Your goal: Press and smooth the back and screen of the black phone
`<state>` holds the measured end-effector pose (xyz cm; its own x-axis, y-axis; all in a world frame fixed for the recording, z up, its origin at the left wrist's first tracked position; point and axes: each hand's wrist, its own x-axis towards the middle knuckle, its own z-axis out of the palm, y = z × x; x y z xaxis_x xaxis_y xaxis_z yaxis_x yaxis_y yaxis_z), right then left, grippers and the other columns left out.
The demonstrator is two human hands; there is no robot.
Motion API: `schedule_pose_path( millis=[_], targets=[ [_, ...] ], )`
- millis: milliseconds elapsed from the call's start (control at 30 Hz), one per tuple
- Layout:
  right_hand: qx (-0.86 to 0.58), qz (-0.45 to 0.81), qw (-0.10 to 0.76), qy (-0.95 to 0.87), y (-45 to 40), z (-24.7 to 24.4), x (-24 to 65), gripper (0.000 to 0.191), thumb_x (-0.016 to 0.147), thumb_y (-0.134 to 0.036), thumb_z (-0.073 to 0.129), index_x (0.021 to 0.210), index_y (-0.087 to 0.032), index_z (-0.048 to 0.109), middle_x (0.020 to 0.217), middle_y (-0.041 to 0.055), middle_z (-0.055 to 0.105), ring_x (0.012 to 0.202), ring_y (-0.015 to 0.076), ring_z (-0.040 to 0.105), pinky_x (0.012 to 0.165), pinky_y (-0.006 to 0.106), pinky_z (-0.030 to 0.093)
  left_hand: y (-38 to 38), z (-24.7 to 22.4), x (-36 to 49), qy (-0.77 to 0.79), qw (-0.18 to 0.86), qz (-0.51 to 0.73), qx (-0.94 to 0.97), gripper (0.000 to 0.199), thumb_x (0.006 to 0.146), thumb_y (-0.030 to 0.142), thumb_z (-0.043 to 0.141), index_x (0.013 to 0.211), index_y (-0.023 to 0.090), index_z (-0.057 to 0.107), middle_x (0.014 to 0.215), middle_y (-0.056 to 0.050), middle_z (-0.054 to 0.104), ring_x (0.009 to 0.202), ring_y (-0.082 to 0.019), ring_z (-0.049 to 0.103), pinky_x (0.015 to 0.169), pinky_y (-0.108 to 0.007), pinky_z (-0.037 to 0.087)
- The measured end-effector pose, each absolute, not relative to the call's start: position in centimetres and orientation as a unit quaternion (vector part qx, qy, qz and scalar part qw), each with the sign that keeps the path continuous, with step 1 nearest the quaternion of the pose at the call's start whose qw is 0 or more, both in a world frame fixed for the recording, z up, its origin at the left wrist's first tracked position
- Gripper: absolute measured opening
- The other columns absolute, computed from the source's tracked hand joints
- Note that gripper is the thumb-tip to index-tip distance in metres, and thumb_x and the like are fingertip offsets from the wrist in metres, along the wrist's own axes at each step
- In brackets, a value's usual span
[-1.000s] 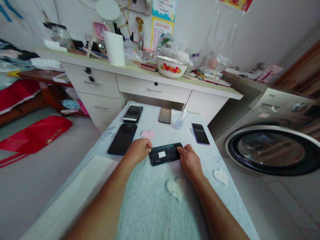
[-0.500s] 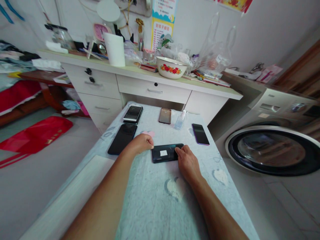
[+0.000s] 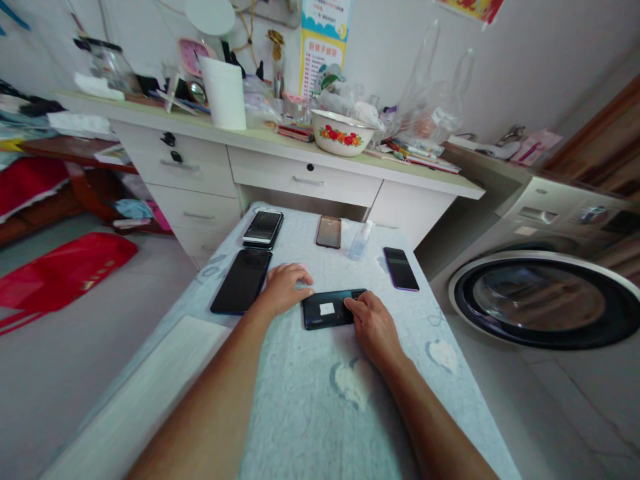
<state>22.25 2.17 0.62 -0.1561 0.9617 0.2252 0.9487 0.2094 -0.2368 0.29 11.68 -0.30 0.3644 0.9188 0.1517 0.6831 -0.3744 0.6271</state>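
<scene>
A dark phone [image 3: 316, 319] with a white sticker on its back lies sideways on the cloth-covered table [image 3: 300, 400]. At its right end my right hand [image 3: 373, 320] grips it, thumb on top and fingers along the far edge. My left hand [image 3: 289, 287] is by its left end, thumb near the corner and fingers apart. A large black phone [image 3: 241, 281] lies left of my left hand. Behind that is a stack of phones [image 3: 263, 227]. A phone with a purple edge [image 3: 401, 269] lies at the right.
Near the table's far edge are a brown phone case [image 3: 329, 233] and a clear spray bottle [image 3: 360, 241]. Beyond stands a white cabinet [image 3: 280, 167] bearing a flowered bowl [image 3: 341, 135]. A washing machine [image 3: 545, 220] is at the right.
My left hand has opened from a pinch at the phone's left corner, its fingers now spread a little. My right thumb has slid slightly left on the phone. The view has shifted slightly.
</scene>
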Motion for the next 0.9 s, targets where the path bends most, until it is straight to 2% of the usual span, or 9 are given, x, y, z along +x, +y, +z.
schedule_pose_path(
  millis=[67, 167, 433, 900],
  targets=[
    [-0.637, 0.016, 0.166, -0.753, 2.3, 0.6, 22.4, 0.032, 0.091, -0.015, 0.042, 0.105, -0.025, 0.07, 0.087, 0.0044, 0.055, 0.079, 0.0161, 0.048, 0.073, 0.024, 0.035, 11.6, -0.2, 0.2, 0.518, 0.234, 0.217, 0.793, 0.02, 0.072, 0.028, 0.063, 0.091, 0.026, 0.067, 0.123, -0.001, 0.061, 0.123, -0.025, 0.047, 0.108, -0.046, 0.026],
    [-0.643, 0.011, 0.174, -0.746, 2.4, 0.3, 22.7, 0.032, 0.091, -0.015, 0.043, 0.105, -0.024, 0.07, 0.088, 0.0049, 0.056, 0.079, 0.0163, 0.048, 0.075, 0.024, 0.035, 11.7, -0.3, 0.0, 0.515, 0.252, 0.189, 0.797, 0.025, 0.074, 0.026, 0.06, 0.099, 0.027, 0.064, 0.13, -0.001, 0.055, 0.128, -0.023, 0.043, 0.111, -0.045, 0.022],
    [-0.644, 0.012, 0.182, -0.743, 2.3, 0.3, 22.7, 0.031, 0.09, -0.015, 0.043, 0.105, -0.023, 0.07, 0.087, 0.0057, 0.055, 0.08, 0.0169, 0.049, 0.075, 0.025, 0.036, 11.7, -0.5, -0.4, 0.545, 0.218, 0.153, 0.795, 0.037, 0.074, 0.031, 0.059, 0.112, 0.027, 0.056, 0.136, -0.005, 0.042, 0.135, -0.025, 0.033, 0.112, -0.045, 0.021],
    [-0.608, 0.006, 0.177, -0.774, 2.8, 0.3, 21.4, 0.031, 0.092, -0.015, 0.041, 0.103, -0.025, 0.069, 0.085, 0.0036, 0.054, 0.081, 0.0167, 0.046, 0.074, 0.026, 0.032, 11.4, -0.5, 0.3, 0.553, 0.174, 0.122, 0.806, 0.045, 0.084, 0.036, 0.048, 0.127, 0.024, 0.05, 0.143, -0.009, 0.04, 0.138, -0.027, 0.028, 0.113, -0.048, 0.02]
  ],
)
